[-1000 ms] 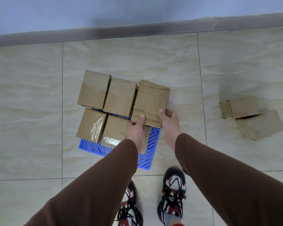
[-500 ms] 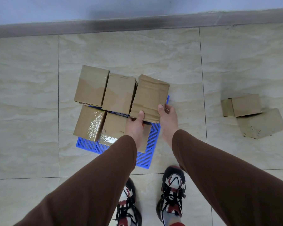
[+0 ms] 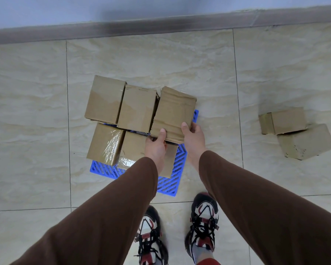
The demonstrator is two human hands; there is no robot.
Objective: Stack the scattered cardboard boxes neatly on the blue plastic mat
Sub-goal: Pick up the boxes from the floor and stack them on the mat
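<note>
Held cardboard box (image 3: 173, 113) at 12 o'clock of both hands, long axis 12–6 | left hand (image 3: 155, 148), right hand (image 3: 194, 138) fingers clamped on near edge | over blue plastic mat (image 3: 170, 183) far-right slot

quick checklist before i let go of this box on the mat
1. Grip: left hand and right hand both hold the creased brown cardboard box at its near edge: ok.
2. Box resting fully on the blue plastic lattice mat: cannot tell.
3. Box aligned with the plain brown cardboard box beside it: not ok, it sits skewed.
4. Free mat area left for more boxes, near right corner: ok.
5. All boxes gathered: not ok, two loose cardboard boxes on the tile floor remain at right.
</note>
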